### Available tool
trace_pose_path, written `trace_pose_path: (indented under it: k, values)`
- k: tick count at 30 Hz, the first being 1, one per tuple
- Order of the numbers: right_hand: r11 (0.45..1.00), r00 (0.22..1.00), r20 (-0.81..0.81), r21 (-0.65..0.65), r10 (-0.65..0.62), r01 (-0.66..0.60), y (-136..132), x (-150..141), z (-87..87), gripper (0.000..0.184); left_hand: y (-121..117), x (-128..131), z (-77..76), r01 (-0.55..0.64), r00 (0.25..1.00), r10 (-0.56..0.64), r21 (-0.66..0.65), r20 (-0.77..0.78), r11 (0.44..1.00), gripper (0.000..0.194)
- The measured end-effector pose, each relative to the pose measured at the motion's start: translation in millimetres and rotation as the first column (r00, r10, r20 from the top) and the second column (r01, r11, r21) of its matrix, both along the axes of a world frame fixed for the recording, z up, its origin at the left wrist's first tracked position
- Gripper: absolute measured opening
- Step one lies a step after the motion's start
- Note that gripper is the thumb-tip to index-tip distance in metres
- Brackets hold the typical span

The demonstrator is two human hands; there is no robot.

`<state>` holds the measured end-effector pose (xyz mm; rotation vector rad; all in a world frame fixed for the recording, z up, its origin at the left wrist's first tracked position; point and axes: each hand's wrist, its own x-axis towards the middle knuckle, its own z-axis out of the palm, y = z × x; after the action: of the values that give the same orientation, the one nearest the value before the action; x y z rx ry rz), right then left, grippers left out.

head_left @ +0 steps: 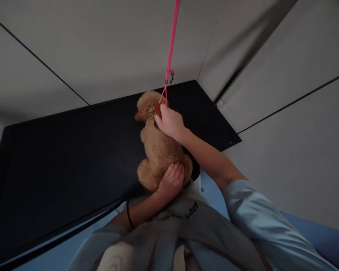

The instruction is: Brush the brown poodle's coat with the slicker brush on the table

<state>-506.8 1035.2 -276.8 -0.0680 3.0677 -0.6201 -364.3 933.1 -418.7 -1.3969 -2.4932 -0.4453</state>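
A curly-coated, light brown dog (162, 146) is on a black ribbed table (73, 162), its back towards me and its head turned left. My left hand (171, 180) lies on the dog's rump near the tail, fingers stretched out flat. Closed beside the dog's neck, my right hand (171, 120) grips a smooth reddish-brown handle (158, 109). The rest of that tool is hidden by the hand and fur. From above, a pink leash (171, 41) comes down to a thin loop by the dog's head and neck.
Pale wall panels (53, 49) stand behind the table and to the right. A small metal hook (171, 77) hangs on the leash. My grey apron (186, 222) touches the table's near edge by the dog. Blue floor (214, 192) shows below.
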Motion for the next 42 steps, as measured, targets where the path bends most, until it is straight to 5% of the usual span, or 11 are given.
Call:
trace_pose_path:
  k: [5, 10, 14, 18, 20, 23, 27, 31, 35, 39, 42]
  values:
    - [0.956, 0.952, 0.114, -0.116, 0.283, -0.27, 6, 15, -6.0, 0.027, -10, -5, 1.0, -0.084, 0.996, 0.084, 0.043, -0.01, 0.996, 0.04]
    - [0.99, 0.993, -0.062, -0.108, -0.096, 0.089, 20, 30, -10.3, 0.032, -24, -5, 2.0, -0.056, 0.998, 0.055, 0.127, 0.018, 0.99, 0.042]
    - [0.964, 0.979, 0.077, -0.206, 0.188, -0.169, 28, 44, -14.9, 0.027, -32, 2, -2.3, -0.034, 0.999, 0.037, 0.111, -0.026, 0.993, 0.041]
    - [0.952, 0.991, -0.05, -0.288, -0.122, 0.103, 34, 53, -25.1, 0.026, -36, 6, -7.2, -0.043, 0.999, 0.045, 0.093, -0.022, 0.995, 0.043]
    - [0.94, 0.996, -0.086, -0.34, -0.016, -0.014, 36, 58, -29.9, 0.024, -36, 6, -9.0, -0.048, 0.998, 0.053, 0.132, -0.041, 0.99, 0.042]
    - [0.876, 0.99, -0.032, -0.464, 0.134, -0.133, 44, 63, -39.1, 0.02, -40, 6, -7.4, -0.046, 0.994, 0.067, 0.218, -0.088, 0.975, 0.04]
    - [0.727, 0.923, -0.147, -0.664, -0.356, 0.175, 60, 60, -55.9, 0.019, -53, -1, 8.9, 0.0, 1.0, -0.007, 0.286, 0.023, 0.958, 0.027]
    - [0.607, 0.988, -0.075, -0.794, -0.134, 0.022, 64, 56, -75.6, 0.021, -55, -24, 26.5, -0.204, 0.979, 0.17, 0.538, 0.113, 0.818, 0.013]
    - [0.468, 0.89, -0.081, -0.87, -0.448, 0.156, 67, 50, -86.9, 0.016, -39, -49, 22.8, -0.477, 0.874, 0.379, 0.389, 0.305, 0.788, 0.068]
    - [0.531, 0.993, -0.08, -0.847, -0.082, -0.024, 71, 51, -87.9, 0.02, -40, -49, 8.1, -0.49, 0.794, 0.37, 0.147, 0.483, 0.859, 0.113]
    - [0.536, 0.981, -0.047, -0.842, -0.188, 0.062, 71, 52, -86.1, 0.017, -51, -42, 2.7, -0.522, 0.754, 0.418, 0.078, 0.506, 0.849, 0.118]
